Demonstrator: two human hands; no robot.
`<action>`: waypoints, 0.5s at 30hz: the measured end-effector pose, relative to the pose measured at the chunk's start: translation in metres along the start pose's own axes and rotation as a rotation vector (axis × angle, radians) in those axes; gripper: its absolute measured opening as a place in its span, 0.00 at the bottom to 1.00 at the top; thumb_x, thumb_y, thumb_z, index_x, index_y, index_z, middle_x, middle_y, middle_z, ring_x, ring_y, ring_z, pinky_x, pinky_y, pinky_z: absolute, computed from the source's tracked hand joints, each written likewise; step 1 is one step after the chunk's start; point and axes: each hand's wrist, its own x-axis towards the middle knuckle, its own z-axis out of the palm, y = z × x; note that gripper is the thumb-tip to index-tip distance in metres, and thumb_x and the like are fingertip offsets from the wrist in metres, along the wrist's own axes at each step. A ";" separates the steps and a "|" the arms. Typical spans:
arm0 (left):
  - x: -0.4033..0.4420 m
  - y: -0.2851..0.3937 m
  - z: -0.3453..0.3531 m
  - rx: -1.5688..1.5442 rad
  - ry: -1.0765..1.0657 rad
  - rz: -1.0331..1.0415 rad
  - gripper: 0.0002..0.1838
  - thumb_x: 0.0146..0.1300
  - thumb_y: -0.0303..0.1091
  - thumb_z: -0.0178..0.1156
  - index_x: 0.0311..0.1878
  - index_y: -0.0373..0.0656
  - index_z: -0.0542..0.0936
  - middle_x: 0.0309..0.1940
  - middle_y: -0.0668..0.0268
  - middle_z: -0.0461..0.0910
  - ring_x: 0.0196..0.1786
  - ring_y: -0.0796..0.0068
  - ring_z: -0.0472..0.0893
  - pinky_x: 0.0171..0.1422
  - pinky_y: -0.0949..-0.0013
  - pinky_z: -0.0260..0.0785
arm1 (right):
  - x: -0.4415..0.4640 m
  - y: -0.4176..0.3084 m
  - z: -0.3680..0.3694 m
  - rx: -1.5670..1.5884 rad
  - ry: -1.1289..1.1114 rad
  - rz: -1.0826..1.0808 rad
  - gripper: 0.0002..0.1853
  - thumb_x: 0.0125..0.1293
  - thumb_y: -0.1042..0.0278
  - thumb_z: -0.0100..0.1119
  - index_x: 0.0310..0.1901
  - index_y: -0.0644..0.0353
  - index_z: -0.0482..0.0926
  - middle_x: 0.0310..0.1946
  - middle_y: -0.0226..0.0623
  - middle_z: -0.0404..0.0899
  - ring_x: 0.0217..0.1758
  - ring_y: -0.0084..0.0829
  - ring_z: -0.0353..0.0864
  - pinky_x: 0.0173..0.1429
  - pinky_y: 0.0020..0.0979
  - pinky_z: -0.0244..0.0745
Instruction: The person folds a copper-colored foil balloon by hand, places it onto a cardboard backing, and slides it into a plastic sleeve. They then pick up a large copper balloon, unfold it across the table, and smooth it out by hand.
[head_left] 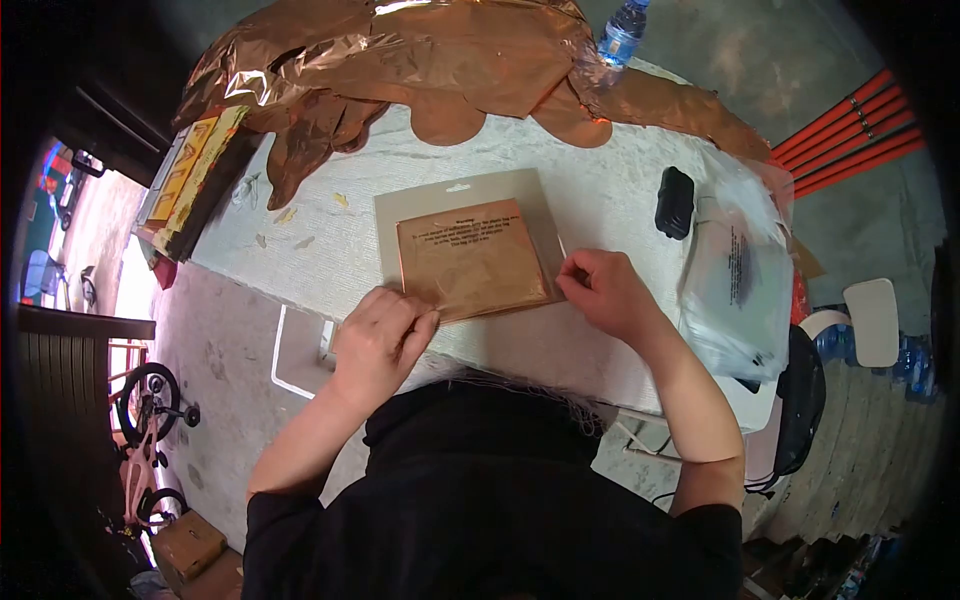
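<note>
In front of me on the table lies a flat plastic bag point(555, 225) with a hang hole in its top edge. Within its outline is a copper-brown folded packet point(475, 275) printed with black warning text. My left hand point(383, 335) is closed at the lower left corner, its curled fingers on the bag's edge. At the right edge, my right hand point(605, 292) pinches with thumb and forefinger against the bag's side. What exactly lies between those fingertips is partly hidden.
Shiny copper-coloured foil sheets point(470, 60) with scalloped edges cover the table's far side. A water bottle point(622, 40) stands there. On the right are a black case point(675, 203) and a stack of clear printed bags point(740, 275). A yellow box point(195, 180) sits at left.
</note>
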 end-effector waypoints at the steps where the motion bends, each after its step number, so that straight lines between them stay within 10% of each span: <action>1: -0.001 -0.001 0.001 0.003 0.000 -0.004 0.06 0.53 0.27 0.68 0.30 0.41 0.79 0.25 0.63 0.78 0.31 0.62 0.79 0.34 0.63 0.73 | 0.001 -0.003 -0.001 -0.016 -0.012 0.014 0.06 0.61 0.73 0.60 0.30 0.67 0.76 0.20 0.32 0.74 0.23 0.17 0.69 0.28 0.25 0.65; 9: 0.000 0.005 -0.006 0.276 -0.007 -0.206 0.12 0.56 0.34 0.66 0.38 0.41 0.75 0.26 0.63 0.76 0.31 0.58 0.79 0.30 0.59 0.72 | 0.006 -0.002 0.002 -0.048 -0.046 0.030 0.06 0.60 0.73 0.59 0.31 0.66 0.73 0.19 0.35 0.75 0.22 0.22 0.71 0.29 0.28 0.68; 15: -0.021 0.008 -0.012 0.328 -0.138 -0.329 0.13 0.61 0.35 0.63 0.44 0.40 0.74 0.23 0.59 0.79 0.25 0.54 0.80 0.31 0.56 0.73 | 0.002 0.009 0.021 -0.463 0.239 -0.103 0.07 0.61 0.72 0.56 0.40 0.59 0.70 0.26 0.43 0.80 0.28 0.45 0.82 0.33 0.40 0.75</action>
